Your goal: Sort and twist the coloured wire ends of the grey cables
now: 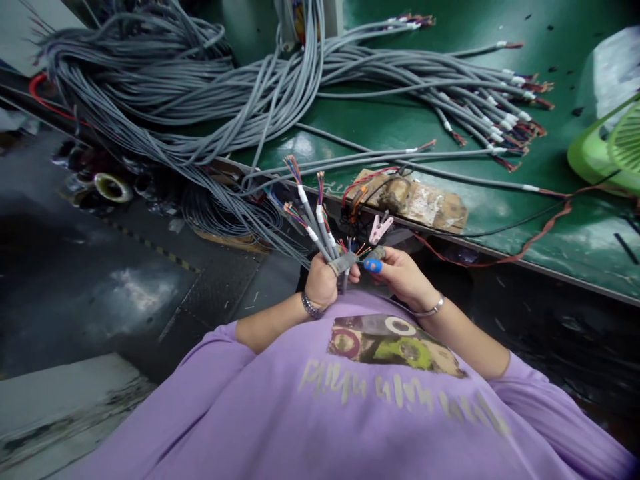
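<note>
My left hand (324, 280) is closed round a bunch of grey cables (316, 223) whose stripped ends fan out in coloured wires above the fist. A taped finger guard sits on its forefinger. My right hand (400, 273) is closed too, pinching the fine coloured wires (356, 249) of one cable end just right of the left fist; a blue cap covers one fingertip. Both hands are held close to my chest, below the green bench's edge. A pink clip (379, 228) stands just above the hands.
A large tangle of grey cables (210, 87) covers the green bench (500, 200), with stripped ends at the right. A brown taped block (425, 203) with red and black leads lies at the bench edge. A green fan (607, 147) is at the right. A tape roll (113, 188) lies left.
</note>
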### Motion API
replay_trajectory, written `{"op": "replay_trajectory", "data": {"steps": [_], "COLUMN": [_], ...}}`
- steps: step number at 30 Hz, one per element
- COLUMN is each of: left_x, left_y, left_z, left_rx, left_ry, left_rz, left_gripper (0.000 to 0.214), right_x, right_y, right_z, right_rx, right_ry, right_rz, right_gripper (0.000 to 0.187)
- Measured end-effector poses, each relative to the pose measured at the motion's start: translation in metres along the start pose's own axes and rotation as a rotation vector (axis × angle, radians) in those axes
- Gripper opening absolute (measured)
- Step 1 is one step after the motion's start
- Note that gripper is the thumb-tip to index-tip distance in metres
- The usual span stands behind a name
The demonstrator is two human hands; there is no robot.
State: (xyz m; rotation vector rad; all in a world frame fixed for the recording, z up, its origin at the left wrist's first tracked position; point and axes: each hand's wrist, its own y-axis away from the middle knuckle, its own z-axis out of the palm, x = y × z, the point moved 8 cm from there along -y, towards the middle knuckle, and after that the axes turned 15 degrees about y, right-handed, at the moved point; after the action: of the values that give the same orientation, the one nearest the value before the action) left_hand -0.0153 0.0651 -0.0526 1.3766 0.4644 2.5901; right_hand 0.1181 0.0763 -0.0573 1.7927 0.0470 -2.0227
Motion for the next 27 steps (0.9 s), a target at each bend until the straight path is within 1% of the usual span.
{"op": "replay_trajectory", "data": {"steps": [4, 5, 6, 7, 10, 12, 14, 18, 20, 24, 27], "left_x": [0.001, 0.002, 0.003, 0.006, 0.010, 0.009, 0.005, 0.000, -0.002, -0.004, -0.005], "left_y": [0.001, 0.001, 0.001, 0.002, 0.003, 0.003, 0.002, 0.000, -0.002, -0.003, -0.004], "left_z": [-0.002, -0.002, -0.001, 0.001, 0.009, 0.014, 0.018, 0.021, 0.022, 0.026, 0.028], "left_rx": [0.044, 0.050, 0.051, 0.046, 0.015, -0.013, -0.033, -0.046, -0.051, -0.067, -0.058], "left_ry": [0.012, 0.019, 0.027, 0.035, 0.046, 0.036, 0.022, -0.002, -0.017, -0.018, -0.017], "left_rz": [-0.008, -0.005, 0.003, 0.015, 0.039, 0.023, -0.006, -0.032, -0.038, -0.051, -0.060], "left_gripper": [0.036, 0.036, 0.036, 0.035, 0.036, 0.036, 0.038, 0.039, 0.040, 0.041, 0.043], "right_x": [0.003, 0.006, 0.008, 0.009, 0.006, 0.002, -0.004, -0.016, -0.017, -0.015, -0.016], "right_y": [0.003, 0.003, 0.001, -0.001, -0.014, -0.024, -0.033, -0.041, -0.041, -0.040, -0.040], "right_z": [0.003, 0.002, 0.000, -0.004, -0.017, -0.017, -0.013, -0.013, -0.013, -0.014, -0.017], "right_rx": [-0.190, -0.226, -0.230, -0.204, -0.050, -0.006, 0.009, 0.103, 0.132, 0.170, 0.199], "right_ry": [0.091, 0.104, 0.098, 0.064, -0.142, -0.246, -0.268, -0.249, -0.272, -0.345, -0.337], "right_rz": [0.051, 0.075, 0.095, 0.107, 0.125, 0.146, 0.142, 0.051, 0.038, 0.055, 0.036], "right_gripper": [0.039, 0.038, 0.038, 0.038, 0.044, 0.052, 0.057, 0.060, 0.059, 0.053, 0.049]}}
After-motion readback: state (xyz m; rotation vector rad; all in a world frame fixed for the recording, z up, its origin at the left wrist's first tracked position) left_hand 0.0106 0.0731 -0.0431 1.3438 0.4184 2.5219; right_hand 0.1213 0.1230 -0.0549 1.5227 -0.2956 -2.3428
